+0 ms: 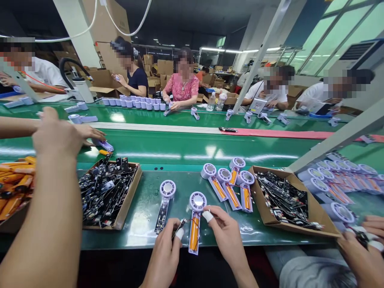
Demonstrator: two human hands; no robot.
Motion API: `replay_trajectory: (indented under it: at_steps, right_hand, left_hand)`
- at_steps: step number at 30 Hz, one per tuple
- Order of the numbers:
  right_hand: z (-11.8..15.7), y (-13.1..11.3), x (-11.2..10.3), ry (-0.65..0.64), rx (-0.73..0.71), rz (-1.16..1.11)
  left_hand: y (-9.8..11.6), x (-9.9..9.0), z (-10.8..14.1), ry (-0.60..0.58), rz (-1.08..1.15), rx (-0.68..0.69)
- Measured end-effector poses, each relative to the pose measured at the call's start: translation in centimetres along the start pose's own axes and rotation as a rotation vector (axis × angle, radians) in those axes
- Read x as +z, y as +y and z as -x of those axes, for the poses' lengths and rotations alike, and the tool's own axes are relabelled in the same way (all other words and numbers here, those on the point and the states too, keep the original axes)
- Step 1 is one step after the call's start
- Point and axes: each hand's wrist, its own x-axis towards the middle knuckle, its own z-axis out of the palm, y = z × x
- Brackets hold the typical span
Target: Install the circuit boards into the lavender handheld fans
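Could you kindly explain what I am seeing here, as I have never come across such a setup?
There is no machine at work here: this single picture comes from a camera on a person's head, looking forward and down. The two lower central hands are theirs. The left hand pinches a small circuit board; the right hand is by the wires of a fan-like unit with an orange cylinder in its handle. On the green bench lie another unit, a cluster of four, and two cardboard boxes of boards. Other arms and hands belong to co-workers.
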Motion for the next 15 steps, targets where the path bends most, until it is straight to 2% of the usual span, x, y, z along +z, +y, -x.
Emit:
replay_trajectory:
  at_steps: [2, 3, 5, 9, 15]
  right_hand:
    - [-0.1, -1.0, 0.1, -0.057, -0.15, 0.066]
    - [-0.1, -1.3, 0.2, -0.1, -0.172, 0.073]
    - [-0.2, -1.5, 0.6, -0.157, -0.116, 0.02]
    - [-0.3, -0.8, 1.2, -0.152, 0.062, -0.151]
    - [-0.3, -1.1, 1.0, -0.227, 0.081, -0.2]
  left_hand:
    - [0.1, 0.2, 0.0, 0.017, 0.044, 0.008]
    - [0.2, 0.3, -0.1, 0.025, 0.067, 0.015]
    - [0.3, 0.5, -0.2, 0.042, 0.104, 0.024]
    - [0.6, 0.5, -0.5, 0.049, 0.105, 0.026]
    - [0.5, 0.3, -0.5, 0.073, 0.074, 0.076]
